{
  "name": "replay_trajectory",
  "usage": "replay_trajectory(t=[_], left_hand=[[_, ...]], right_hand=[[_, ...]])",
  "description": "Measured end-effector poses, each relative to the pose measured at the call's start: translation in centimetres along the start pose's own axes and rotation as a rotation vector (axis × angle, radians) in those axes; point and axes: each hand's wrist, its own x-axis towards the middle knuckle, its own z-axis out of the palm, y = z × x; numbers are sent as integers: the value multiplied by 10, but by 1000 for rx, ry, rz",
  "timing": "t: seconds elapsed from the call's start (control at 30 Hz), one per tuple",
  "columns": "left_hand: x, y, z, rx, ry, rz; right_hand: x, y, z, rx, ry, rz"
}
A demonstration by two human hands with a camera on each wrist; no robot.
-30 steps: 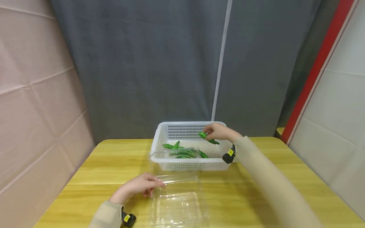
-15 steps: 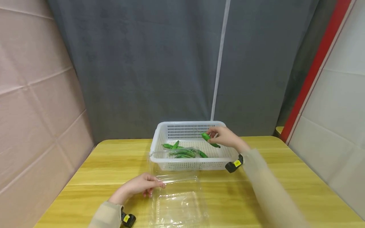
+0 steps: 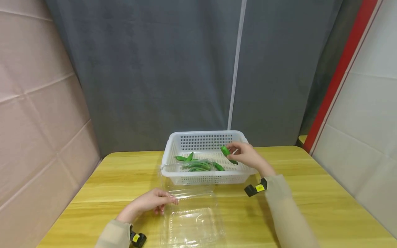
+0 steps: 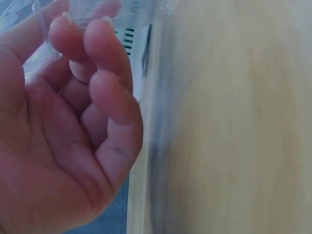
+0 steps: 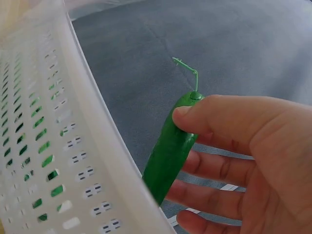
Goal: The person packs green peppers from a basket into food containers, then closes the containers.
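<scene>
My right hand [image 3: 243, 154] pinches a long green pepper [image 3: 228, 155] between thumb and fingers, over the right part of a white perforated basket [image 3: 204, 174]. In the right wrist view the pepper [image 5: 170, 146] tilts, its thin bent stem pointing up and its lower end hidden behind the basket's rim [image 5: 105, 114]. Several more green peppers [image 3: 187, 157] lie at the basket's left and front. My left hand [image 3: 155, 200] grips the left edge of an opened clear plastic clamshell box [image 3: 192, 220] with thumb and forefinger; the other fingers curl loosely [image 4: 109, 97] in the left wrist view.
The clamshell's raised clear lid [image 3: 187, 177] leans against the basket's front, overlapping some peppers. All this stands on a yellow wood-grain table [image 3: 279, 213]. A grey curtain [image 3: 155, 75] hangs behind, with pale cloth walls [image 3: 40, 120] on both sides.
My right hand has come slightly lower and nearer with the pepper, its forearm drawing back. The left hand keeps its place on the clear box. The head view has shifted a little.
</scene>
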Motion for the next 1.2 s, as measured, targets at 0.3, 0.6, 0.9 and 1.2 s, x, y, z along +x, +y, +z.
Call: replay_trajectory(t=[0.3,0.6,0.9,1.2], left_hand=[[0,-2,-1,16,-8,14],[1,2,-5,29,-17,-3],[2,-4,1,34,-13,8],[2,-6,5,26,-14,18]], right_hand=[[-2,0,4,16,30,8],[-8,-6,-2,0,57,30],[-18,-19,-4,14,51,0],[-25,-36,1,-5,50,-70]])
